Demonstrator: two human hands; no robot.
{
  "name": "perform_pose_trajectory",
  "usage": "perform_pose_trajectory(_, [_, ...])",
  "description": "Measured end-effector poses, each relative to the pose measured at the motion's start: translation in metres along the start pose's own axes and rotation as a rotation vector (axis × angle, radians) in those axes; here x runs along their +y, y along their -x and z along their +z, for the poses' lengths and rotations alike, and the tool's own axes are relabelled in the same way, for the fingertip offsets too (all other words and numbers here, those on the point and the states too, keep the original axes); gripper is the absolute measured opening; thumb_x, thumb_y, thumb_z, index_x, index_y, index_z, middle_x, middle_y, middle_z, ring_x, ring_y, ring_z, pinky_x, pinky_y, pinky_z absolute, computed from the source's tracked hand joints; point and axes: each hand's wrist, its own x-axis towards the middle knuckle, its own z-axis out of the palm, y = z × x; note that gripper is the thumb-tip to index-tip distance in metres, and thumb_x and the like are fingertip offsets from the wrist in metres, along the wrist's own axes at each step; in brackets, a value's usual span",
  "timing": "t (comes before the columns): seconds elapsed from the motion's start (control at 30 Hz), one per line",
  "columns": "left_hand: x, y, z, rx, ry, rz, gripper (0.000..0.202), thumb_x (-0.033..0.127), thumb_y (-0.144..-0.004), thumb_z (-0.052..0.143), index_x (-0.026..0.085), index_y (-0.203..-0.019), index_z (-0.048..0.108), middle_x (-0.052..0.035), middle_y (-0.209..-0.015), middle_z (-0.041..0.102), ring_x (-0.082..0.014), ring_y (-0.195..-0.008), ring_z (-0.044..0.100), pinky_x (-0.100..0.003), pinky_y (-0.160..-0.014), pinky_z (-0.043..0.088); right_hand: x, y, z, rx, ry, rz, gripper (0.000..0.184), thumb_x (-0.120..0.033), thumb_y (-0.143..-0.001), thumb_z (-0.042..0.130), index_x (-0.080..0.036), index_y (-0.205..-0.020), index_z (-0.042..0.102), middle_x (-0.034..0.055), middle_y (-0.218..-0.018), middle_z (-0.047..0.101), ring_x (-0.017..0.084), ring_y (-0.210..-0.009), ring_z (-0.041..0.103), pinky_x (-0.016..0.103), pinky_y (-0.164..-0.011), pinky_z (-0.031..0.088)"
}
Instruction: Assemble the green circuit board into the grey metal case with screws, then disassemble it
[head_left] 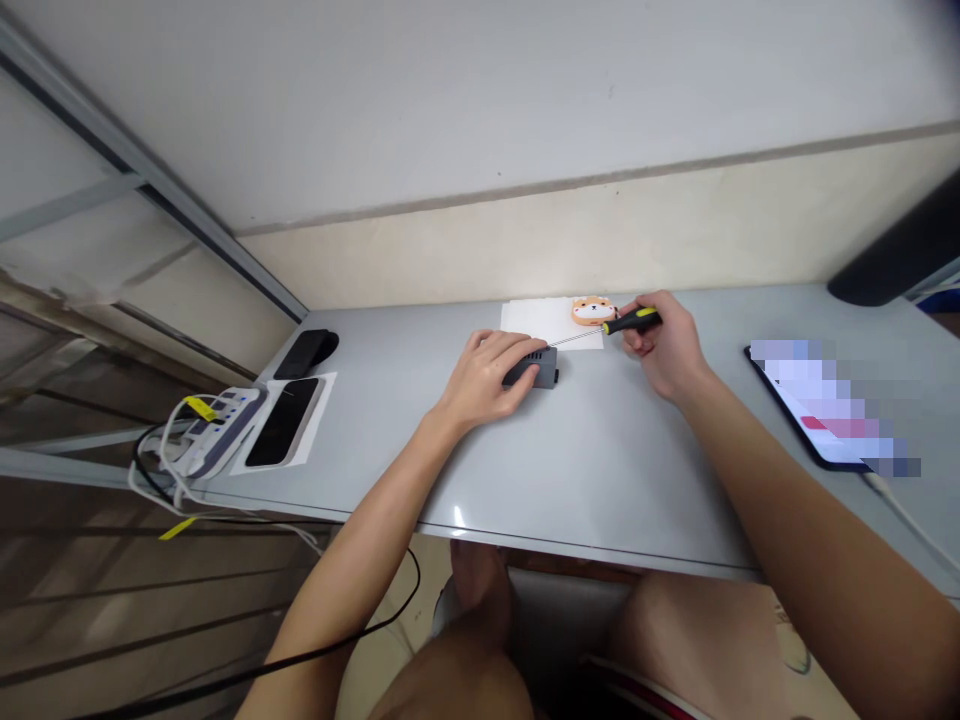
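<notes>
My left hand [495,378] lies over a small dark grey box with slots [541,372], fingers on top and thumb along its near side, holding it on the table. In my right hand [667,345] is a screwdriver [632,321] with a black and yellow handle. Its thin shaft points left, and the tip meets or comes very near the box's top far edge by my left fingertips. Exact contact at the tip is too small to tell. Behind the shaft, an orange and white animal-face case [592,311] rests on white paper [529,318].
A grey table [600,480] runs along the wall. At left are a power strip [225,430] with tangled cables, a dark phone [283,422] on paper and a black object [306,352]. At right a lit phone [825,410] has a white cable [911,520]. A black cylinder [892,250] leans behind.
</notes>
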Motion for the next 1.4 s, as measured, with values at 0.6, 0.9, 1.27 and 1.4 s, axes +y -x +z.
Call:
perform_pose_trajectory(0.6, [0.0,0.001,0.001,0.01,-0.049,0.043,0.033,0.029,-0.107,0.046,0.022,-0.125,0.072,-0.0084,-0.118,0.078,-0.0224,-0.105,0.07,-0.041,-0.097,0.046,-0.004,0.0,0.0,0.029,-0.041,0.01,0.01,-0.031,-0.062,0.062,-0.021,-0.057,0.062,-0.0001,-0.056,0.049,0.008,-0.045,0.035,0.026,-0.044,0.022])
perform_pose_trajectory(0.9, [0.001,0.0,0.004,0.0,0.033,0.036,0.037,0.033,-0.108,0.045,0.019,-0.136,0.065,-0.0116,-0.129,0.074,-0.0249,-0.117,0.067,-0.041,-0.101,0.049,-0.002,-0.003,-0.001,0.061,-0.038,-0.006,0.014,-0.033,-0.066,0.061,-0.022,-0.057,0.061,-0.002,-0.049,0.044,0.009,-0.042,0.032,0.026,-0.042,0.019])
perform_pose_trajectory(1.27, [-0.018,0.0,-0.006,0.03,0.593,-0.484,0.027,0.027,-0.093,0.043,0.02,-0.104,0.067,-0.007,-0.106,0.073,-0.0225,-0.101,0.066,-0.037,-0.095,0.052,-0.008,0.0,0.002,0.136,-0.055,0.031,0.023,-0.024,-0.079,0.058,-0.019,-0.057,0.062,-0.0018,-0.046,0.044,0.008,-0.041,0.032,0.023,-0.04,0.02])
perform_pose_trajectory(1.4, [-0.014,-0.006,-0.005,0.043,0.727,-0.62,0.021,0.031,-0.088,0.048,0.02,-0.085,0.066,-0.0051,-0.097,0.072,-0.0223,-0.097,0.064,-0.035,-0.092,0.05,-0.012,0.003,0.003,0.145,-0.034,0.019,0.026,-0.022,-0.081,0.057,-0.018,-0.056,0.065,-0.0021,-0.043,0.043,0.007,-0.04,0.032,0.022,-0.039,0.02])
